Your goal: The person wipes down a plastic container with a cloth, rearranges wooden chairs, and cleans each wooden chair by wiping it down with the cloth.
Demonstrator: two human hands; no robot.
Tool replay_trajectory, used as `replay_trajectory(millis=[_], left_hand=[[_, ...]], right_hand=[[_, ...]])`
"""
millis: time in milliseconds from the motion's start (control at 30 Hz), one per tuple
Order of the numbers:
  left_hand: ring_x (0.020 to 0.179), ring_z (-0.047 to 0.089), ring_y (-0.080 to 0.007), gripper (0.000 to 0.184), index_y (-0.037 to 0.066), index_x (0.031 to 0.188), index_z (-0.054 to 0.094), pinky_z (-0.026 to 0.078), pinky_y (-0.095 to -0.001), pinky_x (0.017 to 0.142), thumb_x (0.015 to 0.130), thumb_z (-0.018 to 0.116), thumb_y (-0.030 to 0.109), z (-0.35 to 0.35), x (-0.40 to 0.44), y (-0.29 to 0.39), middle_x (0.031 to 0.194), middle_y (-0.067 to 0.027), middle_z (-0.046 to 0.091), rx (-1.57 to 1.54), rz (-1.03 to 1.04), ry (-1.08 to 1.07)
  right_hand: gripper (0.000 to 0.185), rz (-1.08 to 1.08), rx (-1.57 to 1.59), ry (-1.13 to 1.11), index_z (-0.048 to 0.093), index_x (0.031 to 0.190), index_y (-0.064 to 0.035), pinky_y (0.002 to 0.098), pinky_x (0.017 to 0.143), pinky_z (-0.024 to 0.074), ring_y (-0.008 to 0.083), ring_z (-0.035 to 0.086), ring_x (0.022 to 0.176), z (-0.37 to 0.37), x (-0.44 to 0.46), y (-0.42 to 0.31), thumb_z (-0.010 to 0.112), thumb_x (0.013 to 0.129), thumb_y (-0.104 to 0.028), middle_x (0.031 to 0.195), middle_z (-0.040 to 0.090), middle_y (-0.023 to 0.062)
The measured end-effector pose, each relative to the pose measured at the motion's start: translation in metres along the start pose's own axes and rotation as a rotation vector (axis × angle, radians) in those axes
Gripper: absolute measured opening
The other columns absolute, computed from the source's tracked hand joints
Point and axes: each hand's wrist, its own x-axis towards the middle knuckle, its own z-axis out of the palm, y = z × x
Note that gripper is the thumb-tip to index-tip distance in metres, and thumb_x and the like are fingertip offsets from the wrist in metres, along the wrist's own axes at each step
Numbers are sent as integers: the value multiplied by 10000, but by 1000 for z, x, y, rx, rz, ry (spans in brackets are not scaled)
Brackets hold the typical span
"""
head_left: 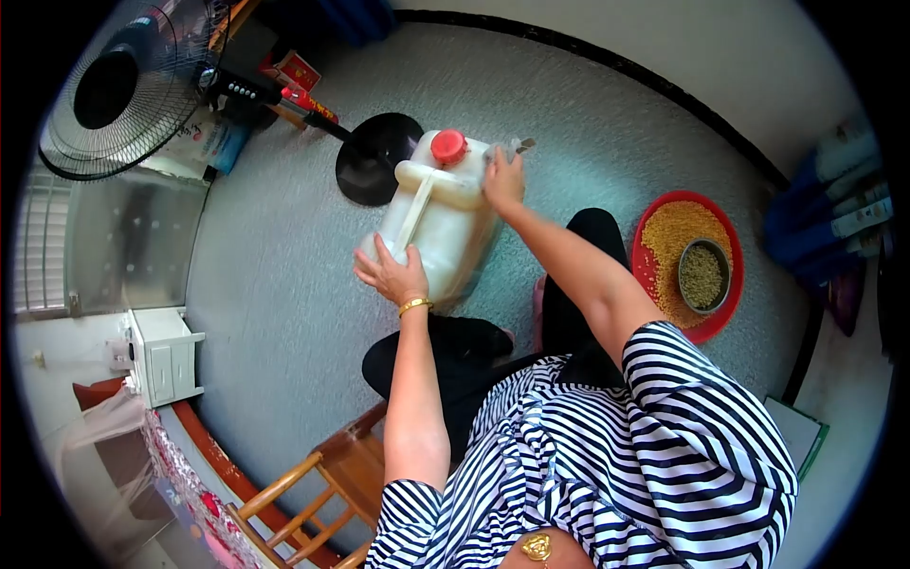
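A whitish plastic jerrycan [442, 228] with a red screw cap [448, 147] and a moulded handle stands on the floor in front of my knees. My left hand [393, 275] rests on its near left corner, fingers spread against the plastic. At the far right edge of the can, beside the cap, is my right hand [504, 177] with its fingers closed. A crumpled greyish piece [521, 146] sticks out past those fingers; whether it is cloth or plastic I cannot tell.
To my right, a red tray [735, 275] holds yellow grains [668, 232] and a metal bowl [724, 296] of greenish grains. A standing fan [109, 90] on a round black base [365, 171] is at left. Part of a wooden chair [355, 465] is beside me.
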Motion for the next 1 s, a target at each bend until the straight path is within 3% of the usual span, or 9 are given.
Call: replay_trajectory(millis=[133, 200, 333, 467, 567, 667, 733, 967, 1000], left_hand=[[1226, 170, -489, 612, 163, 1263, 432, 200, -521, 1006, 695, 568, 350, 1, 0, -1, 1364, -245, 224, -11, 9, 11], [1227, 168, -487, 615, 163, 1263, 432, 198, -519, 1007, 693, 570, 350, 1, 1, 0, 1364, -245, 223, -16, 9, 14], [1220, 175, -478, 616, 154, 1257, 438, 194, -517, 1010, 689, 575, 347, 2, 1, -1, 1356, -234, 231, 0, 29, 22], [1208, 186, -474, 607, 146, 1250, 444, 198, -523, 1004, 692, 578, 345, 1, 0, -1, 1349, -224, 237, -16, 39, 28], [1206, 186, -476, 603, 144, 1247, 446, 205, -527, 998, 695, 579, 346, 0, 1, -2, 1353, -225, 230, -17, 48, 26], [1209, 180, -479, 603, 147, 1252, 442, 209, -528, 994, 698, 576, 344, 5, 1, -5, 1358, -228, 223, -13, 54, 38], [1212, 176, -481, 604, 149, 1255, 439, 207, -529, 996, 699, 574, 342, 3, 1, -4, 1360, -229, 222, -14, 43, 27], [1224, 155, -452, 635, 171, 1282, 405, 180, -514, 1007, 699, 560, 370, 2, 1, -4, 1376, -211, 192, -1, -4, -32], [1224, 155, -452, 635, 171, 1282, 405, 180, -514, 1007, 699, 560, 370, 3, 1, -4, 1376, -211, 192, 5, -6, -35]], right_hand=[[270, 343, 203, -239, 507, 1061, -70, 467, 781, 420, 350, 514, 914, 13, 26, 35, 423, 832, -186, 1022, 486, 225], [208, 954, 1063, -350, 586, 846, -91, 387, 510, 452, 256, 527, 508, 14, 23, 43, 403, 822, -187, 506, 481, 47], [198, 590, 521, -101, 481, 876, -44, 331, 395, 415, 186, 521, 514, 60, -49, 65, 378, 857, -211, 718, 524, 98], [202, 931, 946, -390, 511, 798, -57, 307, 426, 407, 152, 498, 507, 20, -122, 15, 412, 839, -228, 666, 498, 52], [239, 1020, 801, -418, 524, 757, -56, 311, 428, 419, 150, 496, 507, 64, -137, 41, 418, 851, -248, 661, 500, 44], [255, 1463, 1133, -690, 529, 708, -82, 312, 401, 411, 164, 498, 493, 60, -89, 52, 412, 861, -249, 638, 513, 29], [265, 1443, 1066, -555, 508, 649, -129, 294, 368, 390, 156, 474, 448, -5, -48, -13, 387, 862, -231, 564, 482, 4], [245, 1364, 1111, -694, 429, 600, -152, 254, 267, 265, 109, 347, 312, 34, 49, 73, 384, 833, -213, 478, 409, -10], [238, 1172, 1022, -630, 432, 611, -146, 259, 295, 260, 115, 348, 334, 23, 47, 65, 363, 830, -208, 487, 405, -7]])
